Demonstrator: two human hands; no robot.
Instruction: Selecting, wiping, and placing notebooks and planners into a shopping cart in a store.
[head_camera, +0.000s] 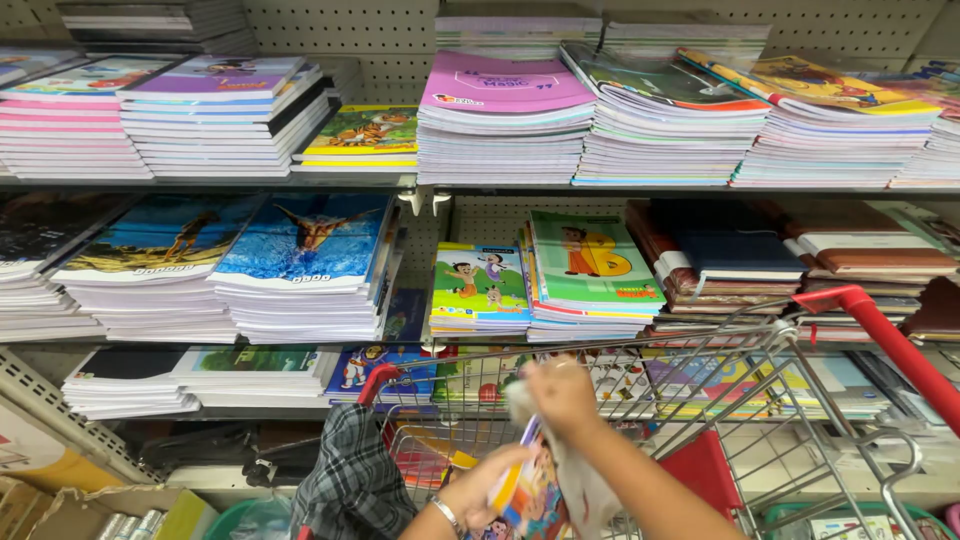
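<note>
Shelves (420, 186) stacked with exercise books stood behind a wire shopping trolley (760, 350), above which a colourful picture book (528, 490) was gripped by left hand (478, 490) fingers while a pale cloth (580, 490), clasped in the right hand (562, 392), was best wiped steadily across its cover.

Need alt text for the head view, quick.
Two bare hands hold a colourful cartoon-cover booklet and a pale cloth over a red-handled wire shopping cart, facing metal shelves stacked with notebooks.
</note>
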